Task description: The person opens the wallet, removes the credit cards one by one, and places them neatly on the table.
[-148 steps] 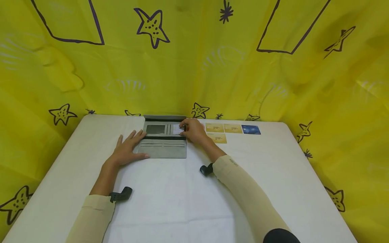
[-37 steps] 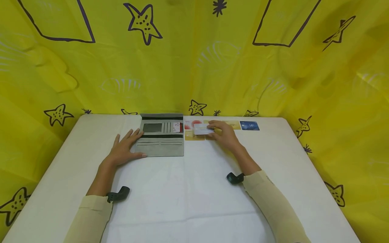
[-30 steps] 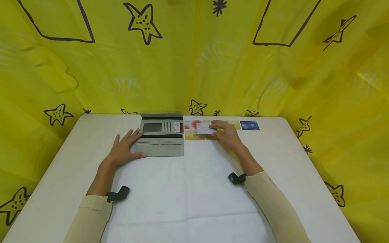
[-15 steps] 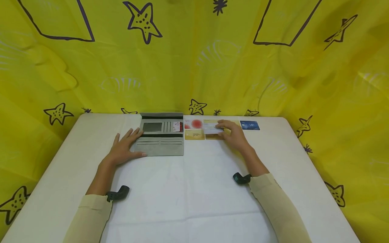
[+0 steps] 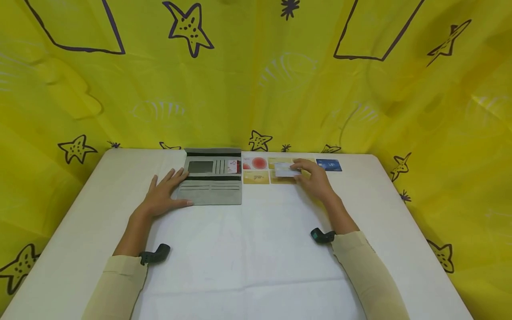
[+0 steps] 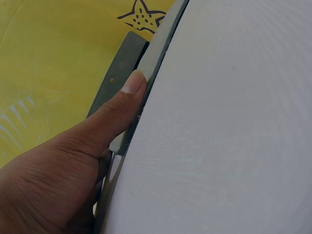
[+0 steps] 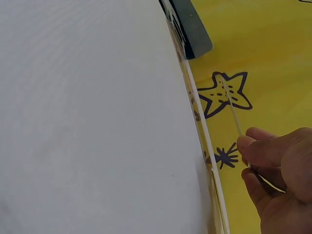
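Observation:
A grey wallet (image 5: 210,195) lies unfolded at the table's far side. My left hand (image 5: 164,195) rests on its left edge with fingers spread; in the left wrist view the thumb (image 6: 131,90) lies along the wallet's edge. A white card with red markings (image 5: 233,167) sits in the upper right part of the wallet. My right hand (image 5: 318,180) pinches a pale card (image 5: 285,170) by its right end, over the gold cards. Seen edge-on in the right wrist view, this card (image 7: 235,117) is raised off the table.
Right of the wallet lie a white card with a red circle (image 5: 254,163), several gold cards, one in front (image 5: 256,177), and a blue card (image 5: 329,165). A yellow patterned curtain (image 5: 224,89) hangs directly behind the white table (image 5: 240,266).
My right hand has left the wallet's right side and carries the pale card rightward, past the red-circle card to over the gold ones. My left hand stays on the wallet.

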A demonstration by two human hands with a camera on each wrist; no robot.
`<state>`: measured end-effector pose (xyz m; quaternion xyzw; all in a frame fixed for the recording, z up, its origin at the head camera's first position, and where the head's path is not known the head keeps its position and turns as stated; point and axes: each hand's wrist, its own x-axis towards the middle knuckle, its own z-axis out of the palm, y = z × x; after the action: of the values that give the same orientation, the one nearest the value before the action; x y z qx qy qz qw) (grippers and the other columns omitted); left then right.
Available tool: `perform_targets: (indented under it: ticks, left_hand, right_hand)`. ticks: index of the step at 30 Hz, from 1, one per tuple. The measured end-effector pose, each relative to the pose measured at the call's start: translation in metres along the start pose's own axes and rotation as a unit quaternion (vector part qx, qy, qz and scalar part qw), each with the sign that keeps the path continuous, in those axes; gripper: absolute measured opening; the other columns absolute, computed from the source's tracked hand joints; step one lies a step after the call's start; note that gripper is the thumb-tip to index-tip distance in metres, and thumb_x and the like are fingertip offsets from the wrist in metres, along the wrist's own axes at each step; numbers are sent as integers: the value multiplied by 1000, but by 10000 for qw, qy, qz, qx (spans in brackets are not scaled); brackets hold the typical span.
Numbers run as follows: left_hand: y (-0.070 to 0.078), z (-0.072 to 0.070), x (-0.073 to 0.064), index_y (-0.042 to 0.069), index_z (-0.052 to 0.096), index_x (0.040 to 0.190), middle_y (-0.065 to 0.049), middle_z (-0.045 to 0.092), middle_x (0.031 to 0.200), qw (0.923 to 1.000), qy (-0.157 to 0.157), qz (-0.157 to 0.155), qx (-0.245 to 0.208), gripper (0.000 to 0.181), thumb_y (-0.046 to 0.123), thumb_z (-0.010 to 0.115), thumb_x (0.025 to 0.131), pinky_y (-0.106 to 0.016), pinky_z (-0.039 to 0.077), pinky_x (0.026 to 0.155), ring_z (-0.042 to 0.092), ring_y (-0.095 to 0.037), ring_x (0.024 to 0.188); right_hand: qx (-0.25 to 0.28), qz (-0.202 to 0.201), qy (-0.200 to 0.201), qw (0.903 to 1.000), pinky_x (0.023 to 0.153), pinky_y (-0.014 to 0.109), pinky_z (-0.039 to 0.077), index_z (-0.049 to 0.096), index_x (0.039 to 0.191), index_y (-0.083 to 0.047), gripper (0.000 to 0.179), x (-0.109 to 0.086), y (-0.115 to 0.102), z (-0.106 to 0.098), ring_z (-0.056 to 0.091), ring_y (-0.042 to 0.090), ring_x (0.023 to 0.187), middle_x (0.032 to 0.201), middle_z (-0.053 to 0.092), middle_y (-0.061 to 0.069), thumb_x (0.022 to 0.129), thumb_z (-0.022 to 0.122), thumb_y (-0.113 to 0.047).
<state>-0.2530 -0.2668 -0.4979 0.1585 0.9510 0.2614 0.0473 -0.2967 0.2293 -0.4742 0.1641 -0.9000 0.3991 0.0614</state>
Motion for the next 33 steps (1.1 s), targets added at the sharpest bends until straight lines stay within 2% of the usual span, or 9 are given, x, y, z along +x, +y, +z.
perform_targets:
  ticks: [5, 14, 27, 33]
  left_hand:
    - [0, 1, 1, 9, 30, 166, -17, 20, 173, 10000, -2, -26, 23, 101, 48, 81, 88, -65, -14, 121, 7, -41, 160]
    - [1, 0, 0, 8, 31, 166, -17, 21, 173, 10000, 25, 24, 22, 100, 47, 81, 89, -65, -14, 122, 7, -41, 160]
    - [2, -1, 0, 8, 31, 166, -17, 20, 173, 10000, 11, -7, 17, 100, 49, 81, 89, -64, -14, 122, 6, -40, 160]
    - [3, -1, 0, 8, 31, 166, -17, 19, 173, 10000, -30, -35, 24, 100, 49, 81, 89, -64, -15, 122, 6, -40, 160]
  right_hand:
    - [-103, 13, 80, 9999, 115, 59, 39, 75, 122, -1, 27, -5, 4, -6, 49, 42, 142, 146, 61, 20, 95, 73, 5]
    - [-10, 334, -27, 9994, 117, 56, 39, 74, 123, 0, 28, -13, 15, -17, 44, 41, 146, 148, 59, 20, 96, 72, 6]
    - [183, 228, 102, 9995, 118, 57, 38, 74, 122, 1, 27, -17, 24, -31, 42, 42, 147, 147, 58, 23, 96, 73, 6]
    - [122, 328, 93, 9993, 117, 56, 39, 74, 123, 1, 27, -19, 28, -37, 43, 42, 146, 149, 58, 22, 96, 73, 5]
